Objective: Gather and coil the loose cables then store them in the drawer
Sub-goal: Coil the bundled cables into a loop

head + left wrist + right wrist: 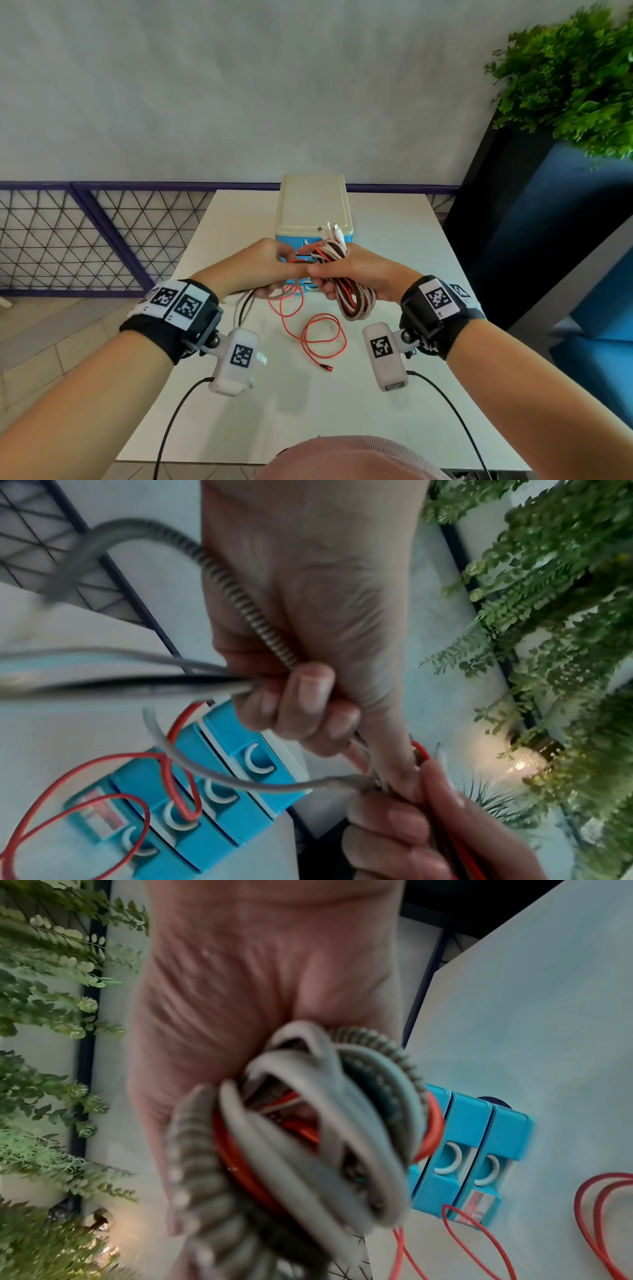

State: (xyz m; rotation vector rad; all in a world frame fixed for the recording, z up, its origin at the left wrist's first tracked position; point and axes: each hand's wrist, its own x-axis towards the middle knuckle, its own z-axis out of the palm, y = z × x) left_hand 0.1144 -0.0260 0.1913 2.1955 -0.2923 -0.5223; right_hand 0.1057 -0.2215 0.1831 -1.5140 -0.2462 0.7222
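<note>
My right hand [337,274] grips a coiled bundle of cables [346,291]: white, red and brown-striped braided strands, with plug ends sticking up above the fist. In the right wrist view the bundle [308,1137] fills the palm. My left hand [270,267], touching the right, pinches loose strands [212,674] that trail down to the left. A red cable [318,335] runs from the hands into loops on the white table [394,394]. Behind the hands stands the blue drawer unit [219,799] with a cream top [313,202]; its drawers look closed.
The drawer unit sits at the table's far middle. A purple mesh railing [85,240] runs along the left behind the table. A dark blue planter [531,222] with green foliage [575,78] stands to the right. Tiled floor lies at the left.
</note>
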